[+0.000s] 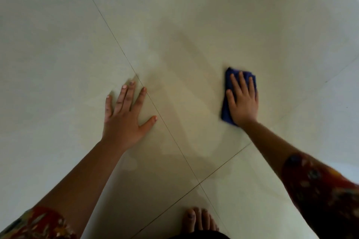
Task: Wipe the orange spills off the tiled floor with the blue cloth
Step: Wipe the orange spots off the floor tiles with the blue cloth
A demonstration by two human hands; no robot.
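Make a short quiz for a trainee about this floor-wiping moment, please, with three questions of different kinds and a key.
1. True or false: the right hand lies flat on top of the blue cloth.
2. Multiple choice: the left hand is A) holding a bottle, B) spread flat on the tiled floor, C) lifted in the air.
3. Short answer: what does the floor show between the two hands?

Key
1. True.
2. B.
3. Faint smeared streaks; no clear orange patch can be seen.
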